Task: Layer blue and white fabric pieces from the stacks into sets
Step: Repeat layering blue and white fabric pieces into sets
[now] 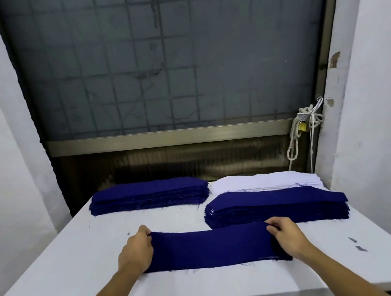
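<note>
Pinching the two short ends of a blue piece (pixel 211 246), the left grip (pixel 135 251) and right grip (pixel 287 235) hold it spread flat on the white surface (pixel 81 266), fingers curled on its far corners. Holding both ends likely keeps the cloth taut and square as it is laid. The piece lies centred, toward the near edge. Far left sits the blue stack (pixel 149 195), far right the white stack (pixel 264 180), and in front of that a blue-topped stack (pixel 276 208). This is probably the finished sets, though its side layers are too dim to be sure. The piece's far right corner lies just beside it. Bare surface to the left, and between the piece and the blue stack, leaves room to reach back.
</note>
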